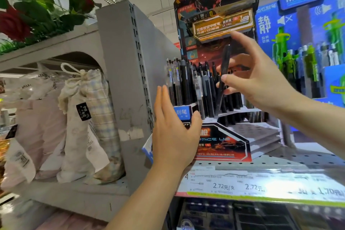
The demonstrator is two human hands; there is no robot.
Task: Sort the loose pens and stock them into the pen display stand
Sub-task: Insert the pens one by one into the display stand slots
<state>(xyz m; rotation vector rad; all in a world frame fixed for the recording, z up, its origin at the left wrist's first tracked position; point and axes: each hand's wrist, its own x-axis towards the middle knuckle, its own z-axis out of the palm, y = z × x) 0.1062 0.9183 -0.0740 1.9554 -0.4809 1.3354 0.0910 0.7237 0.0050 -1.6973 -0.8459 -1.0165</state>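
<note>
Pen display stand [222, 147] on perforated shelf [280, 160]

A black pen [223, 78] stands nearly upright, tip down, over a tiered red-and-black cardboard pen display stand [225, 144] on a perforated store shelf. Rows of black and clear pens [188, 86] fill the stand's upper tiers; lower tiers sit open.

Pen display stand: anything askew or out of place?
One thing: the black pen pinched in the right hand leans, its tip down among the pens in the pen display stand, not upright like its neighbours. The left hand lies flat against the stand's left side. Nothing looks spilled or damaged.
</note>
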